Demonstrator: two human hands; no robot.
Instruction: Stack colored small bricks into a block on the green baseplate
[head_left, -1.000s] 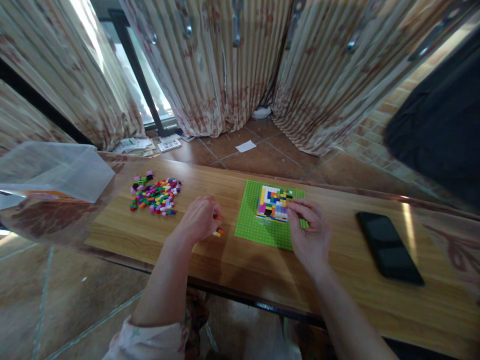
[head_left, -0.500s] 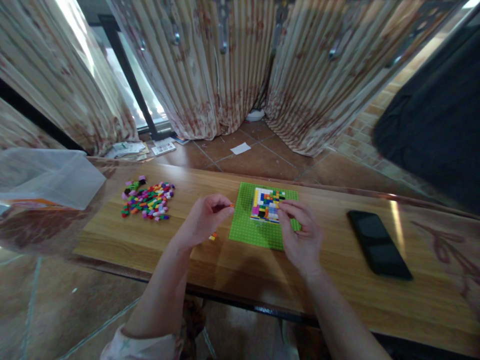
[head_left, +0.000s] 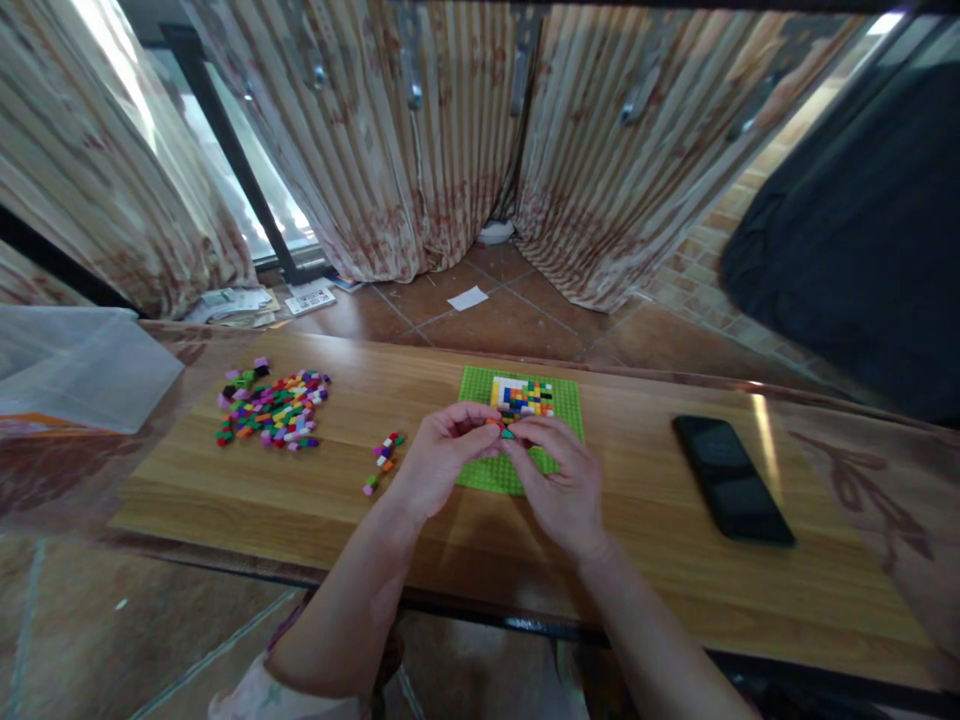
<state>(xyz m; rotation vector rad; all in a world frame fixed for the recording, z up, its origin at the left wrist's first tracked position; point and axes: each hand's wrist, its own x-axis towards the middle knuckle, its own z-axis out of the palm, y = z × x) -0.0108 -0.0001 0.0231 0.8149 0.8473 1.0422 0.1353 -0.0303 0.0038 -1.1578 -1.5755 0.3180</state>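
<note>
Pinching sm. bricks [head_left: 495, 425] — tub [head_left: 82, 370] contents unclear.

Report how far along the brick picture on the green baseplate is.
Done: a multicoloured brick patch covers the far part of the green baseplate. In hand: the left hand and right hand meet above the plate's middle, pinching small bricks between their fingertips. Left: the plate's visible near and side studs are bare, and a loose pile plus a short row of bricks lie on the table to the left.
</note>
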